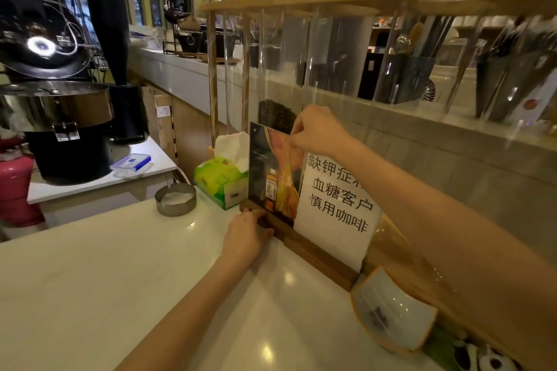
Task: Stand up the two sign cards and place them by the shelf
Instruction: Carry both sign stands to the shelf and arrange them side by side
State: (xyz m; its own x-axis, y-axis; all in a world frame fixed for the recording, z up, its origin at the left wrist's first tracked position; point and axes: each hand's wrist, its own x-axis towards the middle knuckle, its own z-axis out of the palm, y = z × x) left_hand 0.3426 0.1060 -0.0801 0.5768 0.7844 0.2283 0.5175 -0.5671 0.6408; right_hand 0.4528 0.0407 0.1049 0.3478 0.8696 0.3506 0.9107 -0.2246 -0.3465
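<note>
A single wide-angle view looks from the person's head, forward and down over the white worktop, facing the wooden shelf at its far edge. It sits close: both forearms reach in from the bottom edge, and straight lines bow toward the borders.

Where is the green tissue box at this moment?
The green tissue box lies on the white counter left of centre, between the round metal tin and the standing sign cards.
</note>
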